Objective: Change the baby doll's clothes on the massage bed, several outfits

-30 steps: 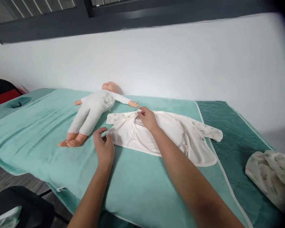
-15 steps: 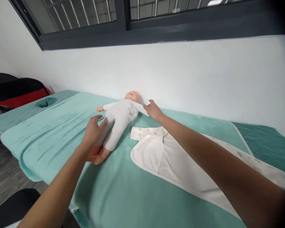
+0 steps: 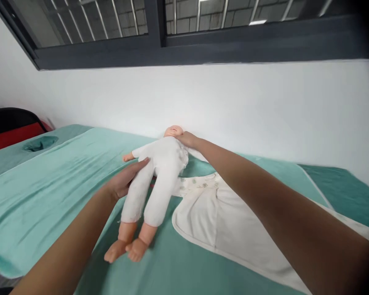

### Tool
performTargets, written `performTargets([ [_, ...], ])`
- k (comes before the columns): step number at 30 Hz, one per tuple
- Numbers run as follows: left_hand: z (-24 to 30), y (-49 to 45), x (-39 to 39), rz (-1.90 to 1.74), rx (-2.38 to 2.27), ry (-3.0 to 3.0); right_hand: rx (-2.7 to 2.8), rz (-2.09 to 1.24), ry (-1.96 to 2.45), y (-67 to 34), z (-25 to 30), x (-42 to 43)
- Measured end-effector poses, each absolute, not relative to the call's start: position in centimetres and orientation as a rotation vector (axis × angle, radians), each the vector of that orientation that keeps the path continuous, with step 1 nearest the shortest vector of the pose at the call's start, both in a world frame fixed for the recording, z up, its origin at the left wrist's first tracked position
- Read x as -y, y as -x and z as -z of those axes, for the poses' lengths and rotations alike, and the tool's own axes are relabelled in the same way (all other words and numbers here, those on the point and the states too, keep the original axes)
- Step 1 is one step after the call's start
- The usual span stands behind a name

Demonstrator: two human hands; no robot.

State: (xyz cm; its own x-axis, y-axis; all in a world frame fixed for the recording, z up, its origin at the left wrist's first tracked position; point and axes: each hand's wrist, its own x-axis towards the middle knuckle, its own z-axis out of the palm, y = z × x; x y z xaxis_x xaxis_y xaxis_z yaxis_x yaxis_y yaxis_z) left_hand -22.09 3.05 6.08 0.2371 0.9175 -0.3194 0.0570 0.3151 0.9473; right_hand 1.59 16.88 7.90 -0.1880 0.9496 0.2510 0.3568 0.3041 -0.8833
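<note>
A baby doll (image 3: pixel 160 172) in a white bodysuit is lifted off the teal towel (image 3: pixel 58 184), feet hanging toward me. My left hand (image 3: pixel 124 180) cups under its hip and thigh, fingers stretched along the body. My right hand (image 3: pixel 187 140) holds it under the neck and shoulders, fingers mostly hidden behind the doll. A cream baby romper (image 3: pixel 221 217) lies spread open on the towel just right of the doll, partly under my right forearm.
A white wall and dark window frame (image 3: pixel 184 41) run along the far side. A darker green quilted mat (image 3: pixel 341 188) lies at the right. A black and red chair (image 3: pixel 9 127) stands at far left, beside a small dark green cloth (image 3: pixel 38 144).
Both hands left the romper, reached to the doll and took hold of it. The doll has been lifted and swung so its legs point toward me, closer to the romper.
</note>
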Motion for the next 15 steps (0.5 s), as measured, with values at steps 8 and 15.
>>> performTargets([
  [8, -8.2, 8.4, 6.2, -0.884, -0.795, -1.035, 1.656, -0.642, 1.490, -16.0, -13.5, -3.9],
  [15, -4.5, -0.5, 11.8, -0.804, -0.768, -0.979, 1.601, -0.549, 1.752, -25.2, -10.5, 3.5],
])
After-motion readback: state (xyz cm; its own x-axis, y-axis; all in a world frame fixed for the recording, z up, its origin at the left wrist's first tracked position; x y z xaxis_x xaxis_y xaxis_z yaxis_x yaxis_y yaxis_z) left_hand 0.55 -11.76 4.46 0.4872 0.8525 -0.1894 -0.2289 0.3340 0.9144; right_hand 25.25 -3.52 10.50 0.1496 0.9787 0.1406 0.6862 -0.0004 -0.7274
